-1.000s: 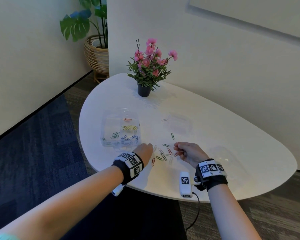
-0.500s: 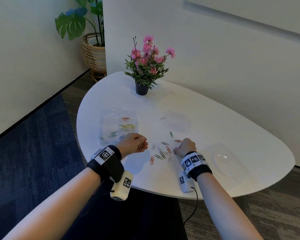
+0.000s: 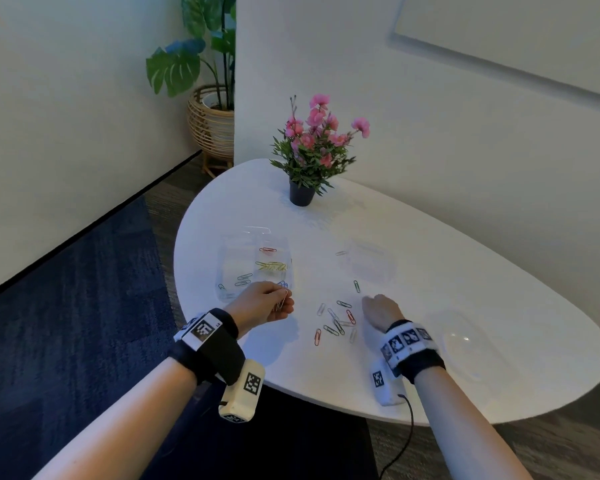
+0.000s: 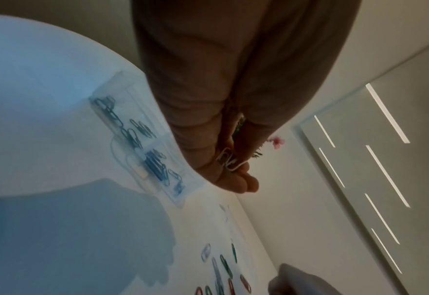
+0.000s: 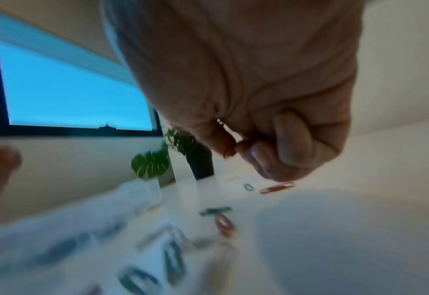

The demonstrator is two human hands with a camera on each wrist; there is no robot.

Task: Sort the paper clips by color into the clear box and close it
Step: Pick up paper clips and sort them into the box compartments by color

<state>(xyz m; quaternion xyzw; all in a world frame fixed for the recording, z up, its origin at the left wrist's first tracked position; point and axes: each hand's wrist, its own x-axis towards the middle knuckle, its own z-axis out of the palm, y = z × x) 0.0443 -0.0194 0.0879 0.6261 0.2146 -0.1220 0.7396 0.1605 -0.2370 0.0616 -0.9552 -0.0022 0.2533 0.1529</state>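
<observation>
Holding a silver paper clip (image 3: 282, 301) between the thumb and fingers, our left hand (image 3: 261, 304) hung over the white table (image 3: 430, 271), just at the near edge of the clear box (image 3: 229, 268). In the left wrist view the same clip (image 4: 228, 159) sat pinched at the fingertips (image 4: 236, 184).

Our right hand (image 3: 380, 310) was curled up tight beside the loose paper clips (image 3: 336, 322). In the right wrist view something small and red (image 5: 229, 152) seemed to be pinched between the thumb and first finger, but that picture was blurry, so we could not tell for sure what it was.

The loose clips lay on the table between our two hands, red, green and silver ones all mixed. One green clip (image 3: 356, 286) lay a bit farther off by itself.

The clear box stood open past our left hand. It had blue clips (image 3: 283, 283), yellow clips (image 3: 271, 266) and a red clip (image 3: 267, 250) in its own little parts.

A clear lid (image 3: 369, 263) lay farther back on the right. A pot of pink flowers (image 3: 312, 150) stood at the far side of the table.
</observation>
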